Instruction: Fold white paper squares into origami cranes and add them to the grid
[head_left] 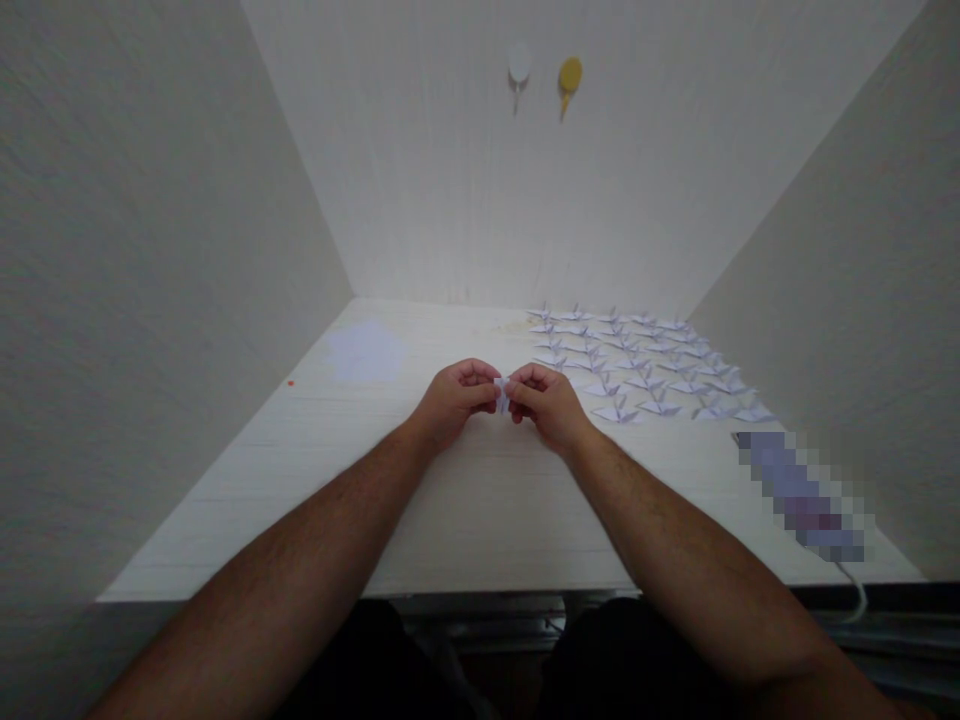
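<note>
A small folded piece of pale paper (502, 396) is pinched between both hands above the middle of the white table (315, 470). My left hand (452, 398) grips its left side with fingers curled closed. My right hand (546, 400) grips its right side, fingers likewise curled. Both forearms reach in from the near edge. To the right, beyond the hands, several folded paper cranes (637, 360) lie in neat rows on the table.
A stack of pale paper sheets (366, 352) lies at the back left. A blurred-out flat object (802, 495) with a white cable sits near the right front edge. White walls enclose the table on three sides; two hooks (544, 75) hang on the far wall.
</note>
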